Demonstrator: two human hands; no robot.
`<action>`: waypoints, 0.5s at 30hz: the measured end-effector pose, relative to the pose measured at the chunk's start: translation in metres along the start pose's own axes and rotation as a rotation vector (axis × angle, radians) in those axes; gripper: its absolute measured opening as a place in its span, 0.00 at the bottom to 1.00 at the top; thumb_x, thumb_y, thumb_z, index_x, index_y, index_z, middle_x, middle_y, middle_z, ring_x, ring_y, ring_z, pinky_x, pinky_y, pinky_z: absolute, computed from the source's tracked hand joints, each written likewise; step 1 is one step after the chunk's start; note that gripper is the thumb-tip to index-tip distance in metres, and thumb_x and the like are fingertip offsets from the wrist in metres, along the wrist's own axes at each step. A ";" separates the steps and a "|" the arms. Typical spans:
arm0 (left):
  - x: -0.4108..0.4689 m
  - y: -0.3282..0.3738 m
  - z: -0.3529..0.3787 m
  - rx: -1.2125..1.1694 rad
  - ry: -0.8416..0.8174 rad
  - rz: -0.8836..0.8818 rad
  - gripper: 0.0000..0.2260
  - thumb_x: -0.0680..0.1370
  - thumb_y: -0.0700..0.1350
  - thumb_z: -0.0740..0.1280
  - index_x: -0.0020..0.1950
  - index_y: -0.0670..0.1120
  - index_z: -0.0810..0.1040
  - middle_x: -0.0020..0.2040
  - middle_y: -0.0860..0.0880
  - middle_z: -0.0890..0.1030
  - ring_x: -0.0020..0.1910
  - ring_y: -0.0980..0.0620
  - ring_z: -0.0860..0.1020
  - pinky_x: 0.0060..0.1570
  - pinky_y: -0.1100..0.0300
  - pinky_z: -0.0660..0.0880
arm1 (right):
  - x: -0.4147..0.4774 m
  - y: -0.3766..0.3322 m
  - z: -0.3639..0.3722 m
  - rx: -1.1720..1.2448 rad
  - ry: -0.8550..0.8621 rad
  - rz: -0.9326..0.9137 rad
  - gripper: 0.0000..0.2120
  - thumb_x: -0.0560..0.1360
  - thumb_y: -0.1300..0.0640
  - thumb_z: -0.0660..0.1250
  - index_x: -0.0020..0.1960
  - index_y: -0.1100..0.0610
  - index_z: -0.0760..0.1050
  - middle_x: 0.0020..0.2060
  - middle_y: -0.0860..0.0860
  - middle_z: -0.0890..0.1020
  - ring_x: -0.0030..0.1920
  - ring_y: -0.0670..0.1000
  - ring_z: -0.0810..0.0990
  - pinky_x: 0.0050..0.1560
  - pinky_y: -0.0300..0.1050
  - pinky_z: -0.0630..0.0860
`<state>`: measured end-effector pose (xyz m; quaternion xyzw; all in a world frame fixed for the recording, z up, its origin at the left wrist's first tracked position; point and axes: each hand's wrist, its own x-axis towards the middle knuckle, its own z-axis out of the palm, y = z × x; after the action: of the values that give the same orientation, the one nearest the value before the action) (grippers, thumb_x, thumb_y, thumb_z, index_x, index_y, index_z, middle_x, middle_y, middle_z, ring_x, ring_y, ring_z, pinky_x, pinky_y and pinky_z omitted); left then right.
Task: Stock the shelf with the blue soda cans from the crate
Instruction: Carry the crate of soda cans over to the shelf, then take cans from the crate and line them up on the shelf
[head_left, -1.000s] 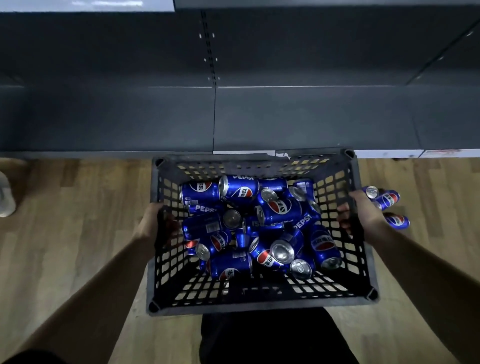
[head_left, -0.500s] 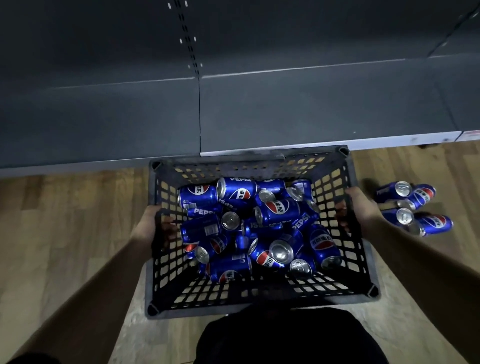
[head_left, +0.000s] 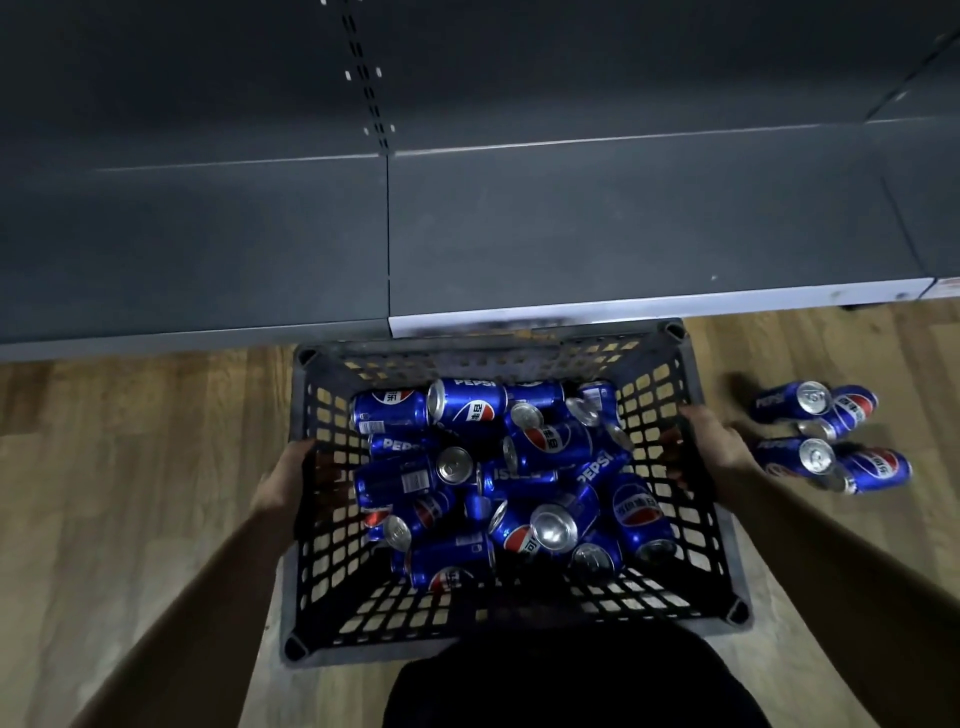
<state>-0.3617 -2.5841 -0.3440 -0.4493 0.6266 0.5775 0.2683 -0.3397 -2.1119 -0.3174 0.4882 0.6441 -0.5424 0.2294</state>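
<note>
A black plastic lattice crate (head_left: 719, 566) fills the middle of the view, heaped with several blue soda cans (head_left: 470, 410) lying at all angles. My left hand (head_left: 283, 480) grips the crate's left wall, fingers hooked through the lattice. My right hand (head_left: 714, 449) grips the right wall the same way. The crate's far edge lies close against the front lip of the dark grey bottom shelf (head_left: 649, 234), which carries no cans.
Several more blue cans (head_left: 831, 441) lie loose on the wooden floor (head_left: 130, 493) just right of the crate. A slotted upright (head_left: 369, 88) divides the shelf bays. Dark clothing shows at the bottom edge below the crate.
The view has swung left and down: the shelf now fills more of the top and the loose floor cans stand farther right. Both hands keep their hold on the crate's sides.
</note>
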 end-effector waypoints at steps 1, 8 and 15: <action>-0.001 0.000 -0.004 0.028 0.035 -0.005 0.23 0.70 0.63 0.64 0.50 0.45 0.80 0.40 0.43 0.81 0.35 0.45 0.79 0.32 0.56 0.74 | -0.001 -0.001 -0.001 -0.009 -0.013 0.012 0.22 0.76 0.41 0.60 0.50 0.60 0.77 0.34 0.56 0.77 0.32 0.54 0.74 0.32 0.45 0.70; -0.058 0.017 -0.017 0.055 0.117 0.115 0.18 0.80 0.55 0.56 0.57 0.44 0.75 0.54 0.45 0.78 0.53 0.41 0.77 0.52 0.49 0.73 | -0.038 -0.011 -0.009 -0.073 0.075 -0.068 0.13 0.79 0.45 0.60 0.50 0.53 0.77 0.46 0.55 0.81 0.45 0.54 0.80 0.41 0.47 0.76; -0.144 0.043 -0.029 0.079 0.005 0.091 0.17 0.81 0.54 0.54 0.53 0.45 0.78 0.53 0.46 0.80 0.54 0.46 0.76 0.59 0.49 0.69 | -0.120 -0.020 -0.018 -0.026 0.119 -0.135 0.08 0.78 0.46 0.63 0.43 0.48 0.72 0.46 0.52 0.79 0.50 0.54 0.78 0.57 0.56 0.74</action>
<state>-0.3285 -2.5782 -0.1951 -0.4108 0.6694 0.5629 0.2575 -0.3025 -2.1393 -0.2037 0.4721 0.6950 -0.5182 0.1601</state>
